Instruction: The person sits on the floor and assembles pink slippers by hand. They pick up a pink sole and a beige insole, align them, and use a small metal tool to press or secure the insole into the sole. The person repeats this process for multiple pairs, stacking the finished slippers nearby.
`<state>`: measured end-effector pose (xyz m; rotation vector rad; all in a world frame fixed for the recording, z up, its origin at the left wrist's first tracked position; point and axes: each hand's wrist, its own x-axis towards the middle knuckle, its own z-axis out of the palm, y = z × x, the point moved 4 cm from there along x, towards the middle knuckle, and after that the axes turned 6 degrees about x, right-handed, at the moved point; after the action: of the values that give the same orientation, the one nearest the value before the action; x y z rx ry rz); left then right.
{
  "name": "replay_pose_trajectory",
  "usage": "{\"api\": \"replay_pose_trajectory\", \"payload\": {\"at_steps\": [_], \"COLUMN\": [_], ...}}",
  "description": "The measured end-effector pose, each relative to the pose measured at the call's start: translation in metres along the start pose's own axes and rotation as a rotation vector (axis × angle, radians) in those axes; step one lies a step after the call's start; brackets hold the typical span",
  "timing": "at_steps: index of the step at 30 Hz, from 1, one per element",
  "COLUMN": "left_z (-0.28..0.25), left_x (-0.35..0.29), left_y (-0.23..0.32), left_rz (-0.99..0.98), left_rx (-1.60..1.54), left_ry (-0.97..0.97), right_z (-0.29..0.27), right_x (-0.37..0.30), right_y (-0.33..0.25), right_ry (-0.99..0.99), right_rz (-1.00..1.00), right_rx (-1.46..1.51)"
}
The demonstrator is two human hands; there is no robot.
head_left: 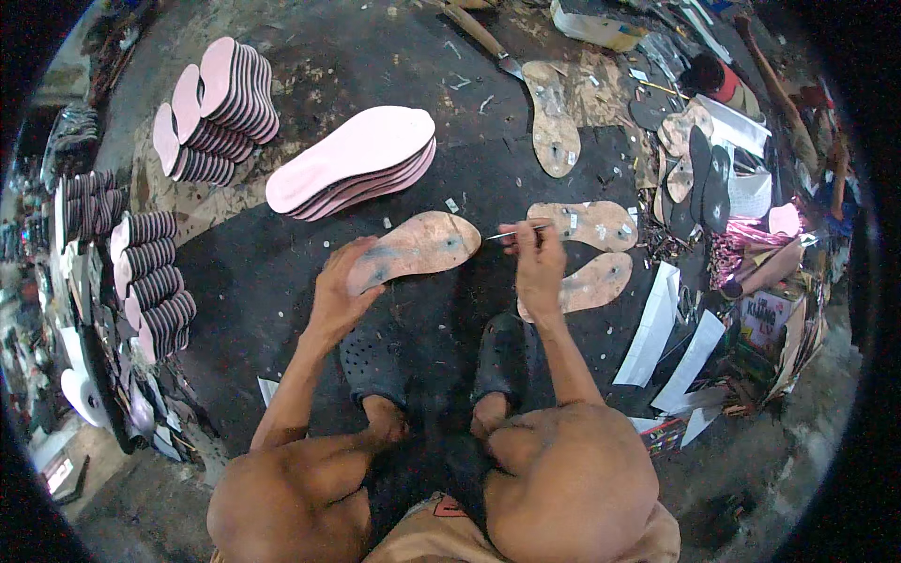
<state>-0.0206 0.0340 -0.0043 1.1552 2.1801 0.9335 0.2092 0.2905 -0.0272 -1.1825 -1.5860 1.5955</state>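
My left hand (338, 289) grips the heel end of a tan, sole-shaped template (422, 246) marked with dark blue smudges. Just right of its toe end, my right hand (538, 277) pinches a thin silver pointed tool (502, 235); whether it is a pen or an awl I cannot make out. The tool's tip is close to the template's edge. Two similar templates lie to the right: an upper one (601, 225) and a lower one (603, 284) partly behind my right hand. Beyond the held template sits a stack of pale pink insoles (361, 155).
More pink insole stacks (225, 89) stand at the far left, with striped stacks (155, 281) nearer. A knife (483, 39) and another template (554, 122) lie far ahead. White strips (649, 324) and scraps crowd the right. My clogs (374, 361) rest on the dark mat.
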Motion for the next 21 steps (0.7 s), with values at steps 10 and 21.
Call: {"api": "replay_pose_trajectory", "payload": {"at_steps": [10, 21], "left_z": [0.037, 0.026], "left_x": [0.009, 0.007], "left_y": [-0.019, -0.035], "left_rz": [-0.014, -0.027], "left_rx": [0.101, -0.088], "left_ry": [-0.009, 0.021], "right_z": [0.016, 0.1], "right_x": [-0.008, -0.022], "right_y": [0.004, -0.034], "right_ry": [-0.058, -0.248], "right_rz": [-0.101, -0.426], "right_rx": [-0.31, -0.253]}}
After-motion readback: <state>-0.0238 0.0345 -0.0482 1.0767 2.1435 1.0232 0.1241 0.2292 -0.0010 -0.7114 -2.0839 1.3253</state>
